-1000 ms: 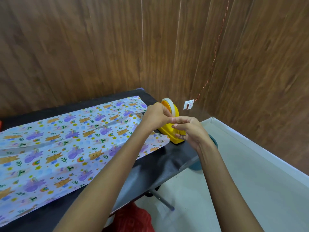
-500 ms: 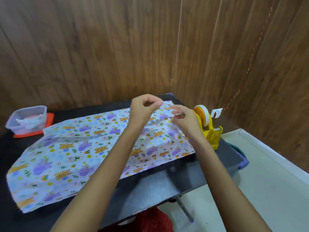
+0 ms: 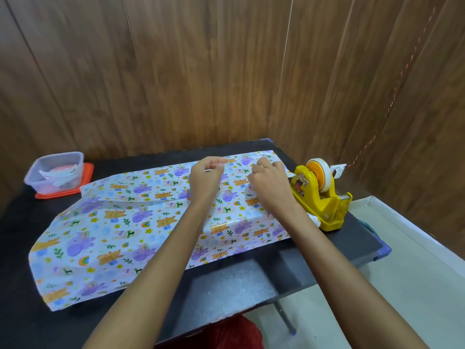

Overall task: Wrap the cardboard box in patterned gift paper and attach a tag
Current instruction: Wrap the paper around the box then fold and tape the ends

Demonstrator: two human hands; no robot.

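Observation:
The patterned gift paper (image 3: 141, 222) lies folded over a long shape on the black table (image 3: 327, 250); the cardboard box is hidden under it. My left hand (image 3: 205, 178) and my right hand (image 3: 270, 186) hover close together over the paper's far right part, above the overlapping seam. Each hand pinches one end of a short strip of clear tape, which is barely visible between them. A small white tag (image 3: 338, 170) hangs on a red string (image 3: 392, 94) by the wall, behind the dispenser.
A yellow tape dispenser (image 3: 320, 197) stands at the table's right end, right next to my right hand. A clear plastic container (image 3: 54, 172) on an orange lid sits at the far left. Wooden walls close the back and right.
Both hands left the dispenser with a tape strip and moved left over the wrapped paper. My view swung left, bringing the container into sight.

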